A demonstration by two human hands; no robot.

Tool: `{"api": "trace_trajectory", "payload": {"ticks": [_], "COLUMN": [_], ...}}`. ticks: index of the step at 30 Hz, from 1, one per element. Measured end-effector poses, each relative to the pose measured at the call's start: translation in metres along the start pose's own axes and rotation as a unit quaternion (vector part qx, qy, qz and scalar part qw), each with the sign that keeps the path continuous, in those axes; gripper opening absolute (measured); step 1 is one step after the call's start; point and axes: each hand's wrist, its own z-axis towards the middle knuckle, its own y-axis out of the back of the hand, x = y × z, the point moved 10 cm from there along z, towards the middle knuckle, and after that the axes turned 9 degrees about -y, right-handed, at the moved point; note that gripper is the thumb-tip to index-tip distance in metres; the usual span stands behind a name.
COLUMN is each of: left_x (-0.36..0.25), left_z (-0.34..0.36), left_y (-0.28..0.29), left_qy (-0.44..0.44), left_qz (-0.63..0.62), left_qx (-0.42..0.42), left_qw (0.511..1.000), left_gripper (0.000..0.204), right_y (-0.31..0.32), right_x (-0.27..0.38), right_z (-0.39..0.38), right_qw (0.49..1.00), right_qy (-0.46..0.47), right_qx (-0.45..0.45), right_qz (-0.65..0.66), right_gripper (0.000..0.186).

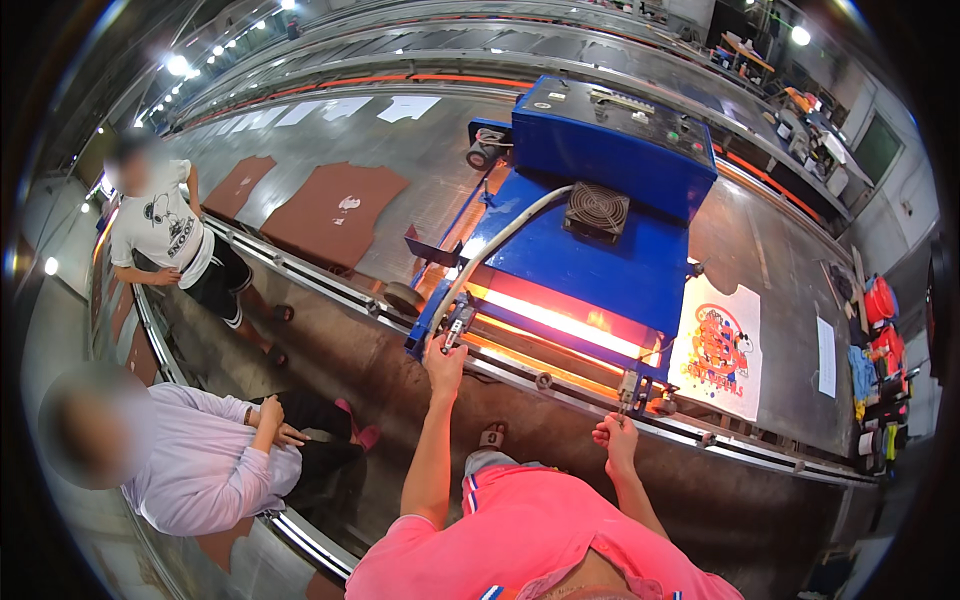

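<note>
A blue machine (590, 250) with a round-grilled fan (597, 208) stands across the long grey table in front of me. Under its near edge a heating element (560, 318) glows orange-white. My left hand (443, 366) is closed round a metal lever (459, 326) at the machine's near left corner, beside a thick pale hose (500, 238). At the near right corner my right hand (617, 443) has its fingers curled at the lower end of a second metal lever (628, 390). Just right of the machine lies a white fabric panel (750, 320) with a red and black print.
Brown fabric panels (335, 215) lie left of the machine. A metal rail (310, 285) edges the table. One person (165, 230) stands at the far left; another in a pale top (215, 455) is near my left. Colourful containers (882, 300) are at the right.
</note>
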Motion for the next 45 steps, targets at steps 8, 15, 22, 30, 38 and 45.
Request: {"api": "trace_trajectory", "payload": {"ticks": [8,15,22,30,38,45], "left_x": [-0.032,-0.021,0.005,0.019,0.029,0.039], "left_z": [-0.016,-0.036,-0.038,-0.062,-0.090,-0.081], "left_y": [-0.010,-0.037,0.015,0.024,0.005,0.029], "left_qy": [-0.095,-0.017,-0.033,0.057,0.124,0.144], "left_qz": [0.140,0.167,0.049,-0.010,-0.041,-0.077], "left_qx": [-0.027,0.035,-0.141,-0.048,0.066,0.077], "left_qw": [0.985,0.985,0.988,0.997,0.989,0.984], "left_gripper": [0.076,0.086,0.079,0.044,0.033,0.029], "right_y": [0.011,0.034,0.021,0.014,-0.004,-0.017], "right_x": [-0.009,-0.006,0.002,0.005,0.015,0.011], "right_z": [-0.003,-0.010,-0.013,-0.007,-0.013,-0.016], "right_qw": [0.998,0.998,0.997,1.000,1.000,0.999], "right_qy": [0.013,-0.009,-0.011,0.000,-0.008,-0.012], "right_qx": [0.044,0.047,0.056,0.019,-0.001,-0.038], "right_qz": [-0.043,-0.046,-0.047,-0.009,0.018,0.032], "right_gripper": [0.023,0.029,0.030,0.021,0.014,0.014]}}
